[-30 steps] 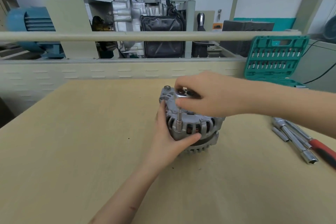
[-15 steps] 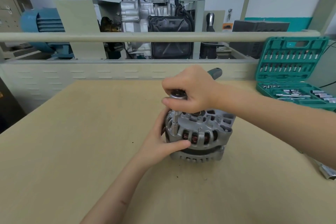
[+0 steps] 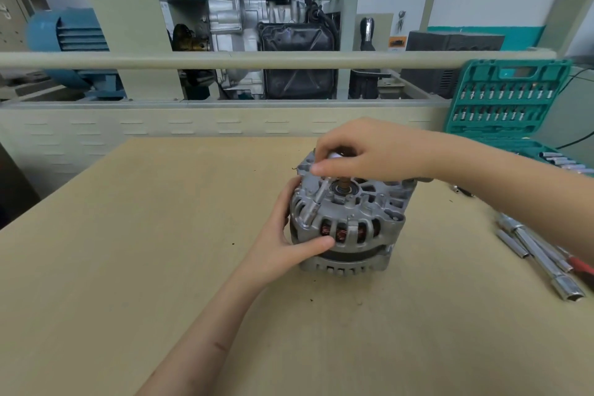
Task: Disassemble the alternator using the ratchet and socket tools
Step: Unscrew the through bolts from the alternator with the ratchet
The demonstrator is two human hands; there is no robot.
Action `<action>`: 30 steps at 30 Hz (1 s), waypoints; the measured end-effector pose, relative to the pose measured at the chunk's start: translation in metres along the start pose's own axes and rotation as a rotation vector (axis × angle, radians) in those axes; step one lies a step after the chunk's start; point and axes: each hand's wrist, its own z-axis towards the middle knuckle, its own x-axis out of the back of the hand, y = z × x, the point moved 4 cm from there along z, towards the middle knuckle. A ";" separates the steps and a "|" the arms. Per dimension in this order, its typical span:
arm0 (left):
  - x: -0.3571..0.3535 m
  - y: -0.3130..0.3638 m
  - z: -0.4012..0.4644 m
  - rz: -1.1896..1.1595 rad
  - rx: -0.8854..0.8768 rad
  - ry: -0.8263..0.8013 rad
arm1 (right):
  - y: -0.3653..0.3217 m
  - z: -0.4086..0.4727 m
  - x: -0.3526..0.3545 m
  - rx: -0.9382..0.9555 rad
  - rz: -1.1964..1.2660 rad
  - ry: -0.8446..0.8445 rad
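Observation:
A silver alternator (image 3: 356,225) stands on the wooden table (image 3: 128,251), copper windings showing through its slots. My left hand (image 3: 286,244) grips its left side, thumb across the front. My right hand (image 3: 366,151) curls round the head of the ratchet (image 3: 334,156) above the alternator's top left. A silver socket and extension (image 3: 313,207) run tilted from the ratchet head down to the housing's left edge. The ratchet's handle is hidden behind my right hand.
An open green socket case (image 3: 511,100) stands at the back right. Long silver sockets and extensions (image 3: 540,254) and a red-handled tool (image 3: 581,267) lie on the table at the right. A beige rail (image 3: 193,59) and an engine display stand behind the table.
My right hand has swung the ratchet head over the alternator's top, and the socket extension now leans instead of standing upright. My left hand keeps its grip on the housing.

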 end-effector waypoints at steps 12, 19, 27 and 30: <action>0.005 0.027 -0.008 0.055 -0.141 0.105 | -0.043 0.030 -0.016 0.270 -0.420 0.017; 0.018 0.049 -0.004 0.131 -0.206 0.177 | -0.034 0.024 -0.009 0.124 -0.244 -0.086; 0.017 0.050 -0.003 0.220 -0.193 0.279 | -0.026 0.010 0.016 -0.011 -0.169 -0.207; 0.017 0.050 -0.005 0.218 -0.206 0.319 | -0.030 0.010 0.013 -0.001 -0.334 -0.138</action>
